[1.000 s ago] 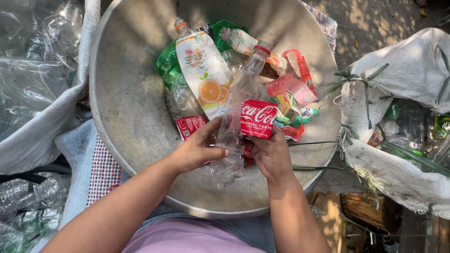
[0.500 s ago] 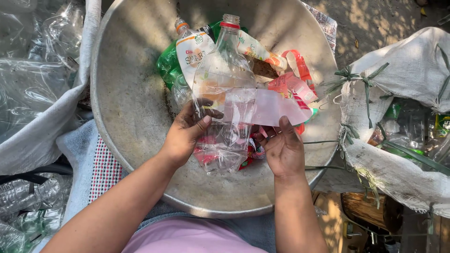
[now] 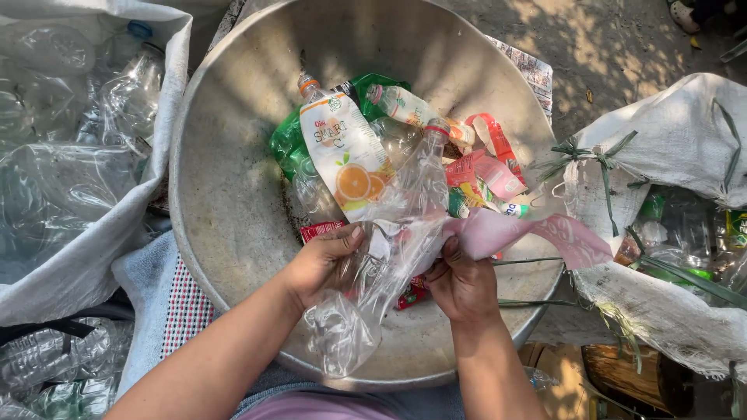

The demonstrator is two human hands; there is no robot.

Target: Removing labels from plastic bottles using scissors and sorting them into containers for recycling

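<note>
— Since the label (image 3: 529, 233) was still wrapped a second ago, what now?
— Right hand (image 3: 464, 284) pinches it, peeled outward; left hand (image 3: 323, 264) grips the clear bottle (image 3: 389, 249) over the metal basin (image 3: 226, 194), probably fully stripped.

Bottles (image 3: 346, 155) in basin (image 3: 226, 202); sacks (image 3: 78, 257) left, (image 3: 669, 140) right.

A wide metal basin (image 3: 233, 194) carried the lot: an orange-labelled bottle (image 3: 346, 159), green plastic (image 3: 289, 140), clear bottles, and red and pink label scraps (image 3: 486, 167) lay in it.
</note>
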